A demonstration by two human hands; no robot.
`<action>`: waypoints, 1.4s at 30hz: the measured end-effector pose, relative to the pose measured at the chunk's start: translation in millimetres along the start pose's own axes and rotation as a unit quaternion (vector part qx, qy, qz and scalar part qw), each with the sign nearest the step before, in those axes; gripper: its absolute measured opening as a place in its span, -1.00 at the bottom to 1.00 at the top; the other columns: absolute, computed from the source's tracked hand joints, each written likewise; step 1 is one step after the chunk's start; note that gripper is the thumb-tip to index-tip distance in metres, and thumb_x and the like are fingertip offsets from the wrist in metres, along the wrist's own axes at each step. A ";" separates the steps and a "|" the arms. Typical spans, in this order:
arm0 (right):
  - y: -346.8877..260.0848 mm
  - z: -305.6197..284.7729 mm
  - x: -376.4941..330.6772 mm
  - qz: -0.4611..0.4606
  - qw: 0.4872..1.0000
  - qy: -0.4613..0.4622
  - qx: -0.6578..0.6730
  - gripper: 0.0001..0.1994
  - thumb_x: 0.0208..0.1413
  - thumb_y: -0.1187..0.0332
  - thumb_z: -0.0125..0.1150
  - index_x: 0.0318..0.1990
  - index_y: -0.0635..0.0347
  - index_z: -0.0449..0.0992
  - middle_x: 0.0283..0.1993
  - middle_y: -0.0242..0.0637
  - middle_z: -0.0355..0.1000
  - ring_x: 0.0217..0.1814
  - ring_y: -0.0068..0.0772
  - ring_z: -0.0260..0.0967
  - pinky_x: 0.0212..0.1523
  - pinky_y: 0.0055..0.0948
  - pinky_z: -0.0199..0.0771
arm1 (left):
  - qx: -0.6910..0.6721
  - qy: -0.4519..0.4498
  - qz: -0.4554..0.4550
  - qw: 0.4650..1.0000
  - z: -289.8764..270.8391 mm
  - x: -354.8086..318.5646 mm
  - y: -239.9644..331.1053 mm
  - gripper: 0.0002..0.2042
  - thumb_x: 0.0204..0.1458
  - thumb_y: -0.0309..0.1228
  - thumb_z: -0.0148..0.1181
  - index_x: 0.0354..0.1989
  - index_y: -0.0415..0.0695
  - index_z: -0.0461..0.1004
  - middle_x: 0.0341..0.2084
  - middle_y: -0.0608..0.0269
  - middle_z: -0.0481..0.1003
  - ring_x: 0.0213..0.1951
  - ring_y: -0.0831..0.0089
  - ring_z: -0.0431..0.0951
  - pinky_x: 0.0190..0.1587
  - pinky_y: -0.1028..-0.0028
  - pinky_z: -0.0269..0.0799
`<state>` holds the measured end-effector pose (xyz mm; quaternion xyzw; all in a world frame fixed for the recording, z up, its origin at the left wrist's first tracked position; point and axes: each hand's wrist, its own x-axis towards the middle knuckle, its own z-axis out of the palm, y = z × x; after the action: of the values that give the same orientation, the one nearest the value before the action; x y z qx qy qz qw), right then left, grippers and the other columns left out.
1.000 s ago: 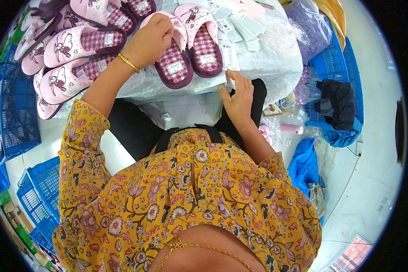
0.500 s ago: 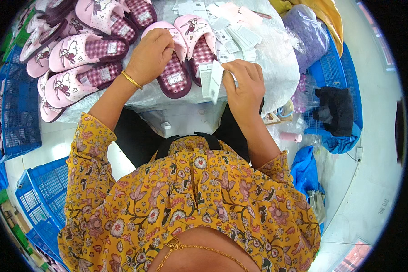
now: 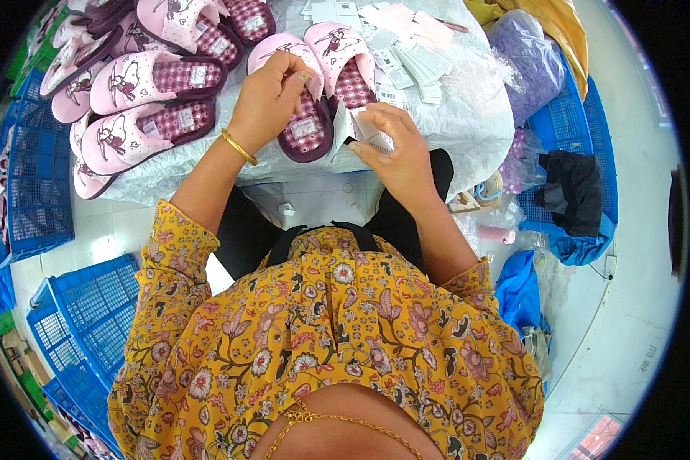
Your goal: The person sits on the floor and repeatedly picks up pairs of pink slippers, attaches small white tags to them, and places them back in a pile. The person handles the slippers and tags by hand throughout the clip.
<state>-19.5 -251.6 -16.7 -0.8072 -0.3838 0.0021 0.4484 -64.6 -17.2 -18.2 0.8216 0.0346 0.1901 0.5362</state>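
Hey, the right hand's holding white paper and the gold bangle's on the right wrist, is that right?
Not quite: the gold bangle is on the left wrist, not the right, as the head view shows. The right hand is indeed holding white paper.

Pale floor point(image 3: 640, 284) with bright reflection point(image 3: 102, 247), around a plastic-covered table point(image 3: 475, 115).

A workshop is indicated by many pink-and-maroon fabric slippers point(image 3: 307, 136), loose white paper tags point(image 3: 423, 63), a plastic-covered white bench point(image 3: 471, 115) and blue plastic mesh crates point(image 3: 37, 176).
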 end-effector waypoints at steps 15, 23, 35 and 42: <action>14.0 -36.4 50.0 -0.058 0.965 -0.253 -0.028 -0.51 -0.10 0.34 0.43 0.07 0.10 0.52 0.02 -0.24 0.48 0.06 -0.20 0.39 0.09 -0.29 0.39 | -0.158 -0.055 -0.088 0.982 10.6 5.7 -14.5 -0.91 0.28 -0.42 -0.05 -0.22 -0.15 0.34 -0.39 0.30 0.51 -0.58 0.67 0.43 -0.55 0.70 0.27; 17.1 -37.2 73.1 0.037 0.927 -0.355 0.116 -0.66 0.09 0.26 0.34 0.00 0.18 0.58 -0.09 -0.31 0.54 -0.09 -0.46 0.47 -0.02 -0.46 0.46 | -0.154 -0.067 -0.089 0.982 13.8 2.0 -19.3 -0.90 0.22 -0.48 0.02 -0.16 -0.20 0.42 -0.42 0.38 0.46 -0.52 0.71 0.37 -0.43 0.66 0.34; 27.0 -25.3 78.0 0.097 0.906 -0.384 0.150 -0.66 0.13 0.23 0.30 0.01 0.19 0.57 -0.06 -0.36 0.56 -0.02 -0.54 0.44 0.09 -0.46 0.40 | -0.109 -0.092 -0.055 0.988 15.1 -0.9 -18.4 -0.88 0.19 -0.50 0.09 -0.15 -0.19 0.48 -0.39 0.45 0.46 -0.45 0.72 0.35 -0.36 0.65 0.33; 15.8 -27.4 58.1 0.067 0.915 -0.352 0.184 -0.53 0.06 0.34 0.38 0.13 0.24 0.47 0.07 -0.31 0.48 0.07 -0.47 0.41 0.13 -0.42 0.40 | -0.107 -0.093 -0.063 0.988 13.6 -1.8 -18.3 -0.87 0.18 -0.49 0.10 -0.13 -0.19 0.48 -0.37 0.46 0.47 -0.43 0.73 0.36 -0.36 0.65 0.32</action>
<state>40.8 -240.1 8.0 -0.6812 -0.4545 0.3865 0.4242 -58.8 -21.7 -39.9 0.7701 0.0158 0.0808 0.6326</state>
